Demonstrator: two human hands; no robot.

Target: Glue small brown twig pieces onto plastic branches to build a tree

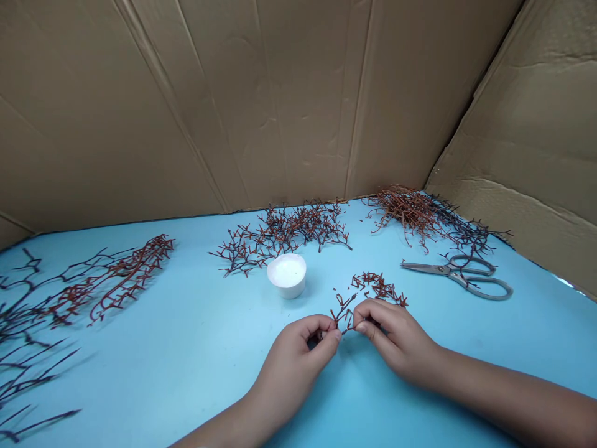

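Observation:
Between my two hands is a small branching twig (342,312), dark brown with reddish tips. My left hand (298,361) pinches its lower stem between thumb and forefinger. Thumb and forefinger of my right hand (401,339) are closed at the twig's right side, on what looks like a thin end of it; the exact contact is too small to make out. Just beyond my right hand lies a small heap of short reddish-brown pieces (379,286). A white cup (287,277) with white contents stands beyond my left hand.
Grey-handled scissors (459,274) lie at the right. Branched twigs (289,227) are spread along the back, near the cardboard wall (280,112). Thin reddish stems (405,211) are piled at the back right. Red sprigs (125,274) and dark branches (32,367) cover the left side of the blue table (186,354).

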